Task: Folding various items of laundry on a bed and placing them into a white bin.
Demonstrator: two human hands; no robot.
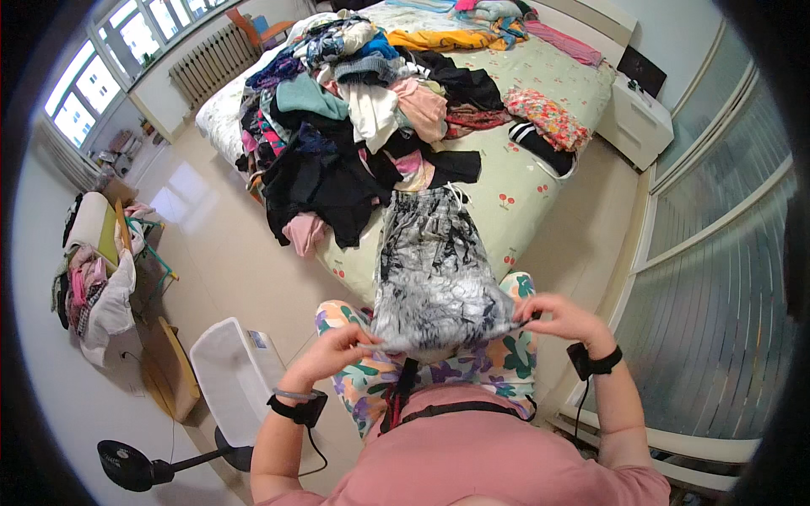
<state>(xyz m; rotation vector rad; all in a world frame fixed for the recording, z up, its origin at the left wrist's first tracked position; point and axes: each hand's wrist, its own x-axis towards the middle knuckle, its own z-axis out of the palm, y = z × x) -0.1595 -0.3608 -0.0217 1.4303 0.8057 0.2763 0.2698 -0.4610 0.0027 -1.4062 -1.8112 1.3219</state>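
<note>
Black-and-white patterned shorts or a skirt (436, 272) with an elastic waist and white drawstring stretch from the bed's front edge over my lap. My left hand (338, 351) pinches one lower corner of the hem. At the opposite corner, my right hand (560, 319) grips the hem between thumb and fingers. The waistband rests on the bed (493, 183), close to a black garment (323, 180). Beyond it rises a big heap of mixed clothes, with a white cloth (370, 114) and a teal one (310, 97) on its near side.
A floral folded garment (547, 117) and a black striped one (541, 148) lie near the bed's right edge. On the left floor stand a white plastic tub (231, 386) and a black fan-like appliance (130, 465). Frosted sliding doors (690, 341) flank the right side.
</note>
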